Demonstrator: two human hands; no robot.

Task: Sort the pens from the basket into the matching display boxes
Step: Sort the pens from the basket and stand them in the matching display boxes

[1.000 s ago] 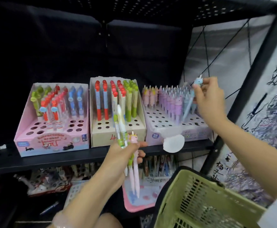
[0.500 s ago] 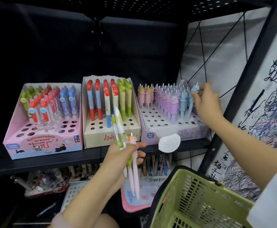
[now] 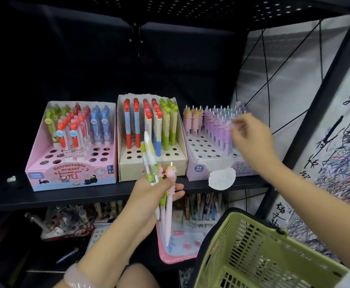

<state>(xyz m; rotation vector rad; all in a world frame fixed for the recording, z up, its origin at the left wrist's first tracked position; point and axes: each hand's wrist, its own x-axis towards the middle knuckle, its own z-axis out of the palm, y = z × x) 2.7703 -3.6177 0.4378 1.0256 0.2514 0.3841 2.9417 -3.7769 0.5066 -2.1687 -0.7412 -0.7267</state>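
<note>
Head view: on a black shelf stand three display boxes in a row. At ten o'clock from the frame's centre is the pink eraser-pen box, at twelve o'clock the beige box with red- and green-capped pens, and at two o'clock the lilac unicorn box, whose back rows hold pink, purple and blue unicorn pens upright in their holes.

The left hand, just below centre, grips a bunch of pens: two white-and-green ones stick up in front of the beige box, and two pink unicorn pens hang down past the shelf edge.

The right hand, at two o'clock, hovers in front of the blue end of the unicorn rows. It is motion-blurred; the fingers look loosely spread and no pen shows in them, though I cannot tell for certain.

The green basket sits at five o'clock, below the right forearm; its inside is mostly out of frame.
</note>
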